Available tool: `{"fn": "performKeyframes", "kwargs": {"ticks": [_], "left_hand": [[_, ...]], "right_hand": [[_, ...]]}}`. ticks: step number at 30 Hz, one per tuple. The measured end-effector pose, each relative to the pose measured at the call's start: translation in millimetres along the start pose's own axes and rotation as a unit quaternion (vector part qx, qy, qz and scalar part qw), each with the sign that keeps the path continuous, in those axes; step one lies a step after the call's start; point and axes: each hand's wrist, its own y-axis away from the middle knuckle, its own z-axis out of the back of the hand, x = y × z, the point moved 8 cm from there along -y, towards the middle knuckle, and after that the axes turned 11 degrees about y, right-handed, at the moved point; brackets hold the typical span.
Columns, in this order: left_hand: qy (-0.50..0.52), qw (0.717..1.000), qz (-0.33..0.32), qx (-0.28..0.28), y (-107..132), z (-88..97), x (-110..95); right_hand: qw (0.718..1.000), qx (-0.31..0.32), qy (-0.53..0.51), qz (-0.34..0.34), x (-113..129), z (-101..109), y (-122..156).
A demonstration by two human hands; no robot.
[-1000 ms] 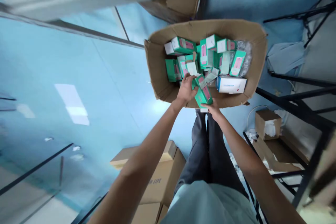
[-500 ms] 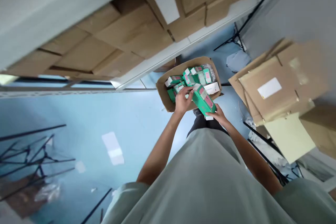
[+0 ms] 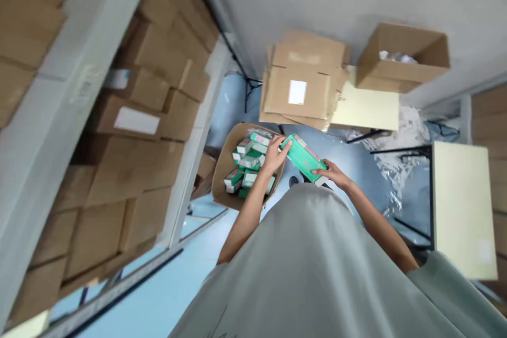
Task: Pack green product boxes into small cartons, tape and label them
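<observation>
- Shelf rack [image 3: 51, 95] packed with brown cartons, filling the whole side left of the floor carton [image 3: 222, 179].
- Grey shirt [image 3: 317, 264], low in view, below the floor carton.
- Pale yellow tabletop [image 3: 459, 206], well to the right of the floor carton.
- Stack of flattened cardboard [image 3: 304, 84], just beyond the floor carton, against the wall.
- Open brown box [image 3: 400, 58], beyond and far right of the floor carton, well apart from it.
- Floor carton itself: open, on the blue floor, part-filled with small green boxes [image 3: 247, 161] lying jumbled.
- Green box [image 3: 303, 154] with a pink panel, lifted clear of the floor carton, just right of its rim, tilted, held between both hands.
- Left hand [image 3: 273, 156], over the floor carton's right rim, fingers clasped on the lifted box's upper end.
- Right hand [image 3: 332, 173], farther right of the floor carton, fingers gripping the lifted box's lower end.
</observation>
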Motion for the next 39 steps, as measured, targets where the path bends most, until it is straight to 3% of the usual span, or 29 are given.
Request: {"fn": "performKeyframes", "kwargs": {"ticks": [4,9,14,18,22,25,29,34,39], "left_hand": [[0.081,0.988,0.052,0.122,-5.1,-104.6,-9.3],[0.117,0.945,0.120,0.282,2.5,-234.9,-27.7],[0.094,0.927,0.227,0.283,15.9,-348.9,-20.1],[0.102,0.907,0.299,0.278,38.1,-452.4,-10.4],[0.096,0.892,0.333,0.291,64.4,-558.9,-8.3],[0.089,0.879,0.351,0.310,84.5,-628.6,-10.2],[0.086,0.855,0.395,0.324,105.1,-697.5,-14.1],[0.087,0.810,0.462,0.350,108.1,-760.9,-17.1],[0.066,0.774,0.487,0.400,85.0,-823.8,-16.6]], "right_hand": [[0.993,-0.047,-0.106,-0.014,-39.8,40.0,61.7],[0.968,-0.089,-0.234,0.004,-91.9,100.4,127.1],[0.924,-0.162,-0.332,0.100,-140.5,184.3,180.0],[0.884,-0.307,-0.327,0.134,-190.2,265.8,213.3],[0.835,-0.456,-0.292,0.099,-248.2,340.4,251.1],[0.804,-0.543,-0.236,0.052,-282.5,385.5,286.3],[0.761,-0.636,-0.117,0.052,-295.7,435.3,330.9],[0.756,-0.645,0.064,0.087,-285.0,478.0,346.7],[0.729,-0.682,0.042,0.045,-288.2,519.4,345.4]]}}
